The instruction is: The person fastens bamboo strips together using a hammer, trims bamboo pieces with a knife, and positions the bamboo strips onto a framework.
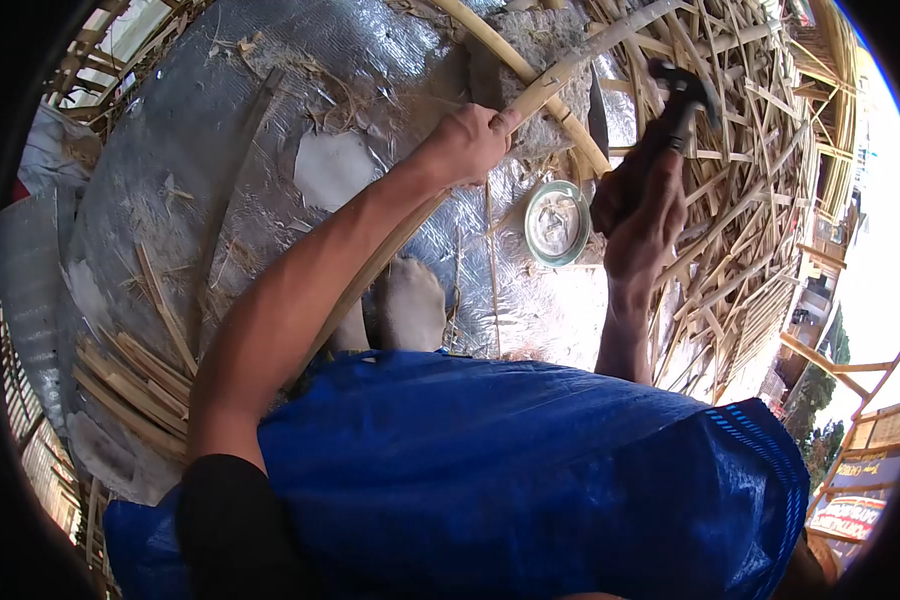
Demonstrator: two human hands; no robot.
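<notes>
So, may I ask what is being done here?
The person's left hand grips a wooden strip, which crosses another strip. The right hand holds a hammer, its head apart from both strips. Beside that hand is a round dish; its contents are unclear.

Silvery sheeting [160, 165] spreads across the ground beside a tangled heap of split strips [760, 215], while a green tree [827, 400], timber framing [862, 368] and a red-and-white sign [850, 517] line the right edge
</notes>
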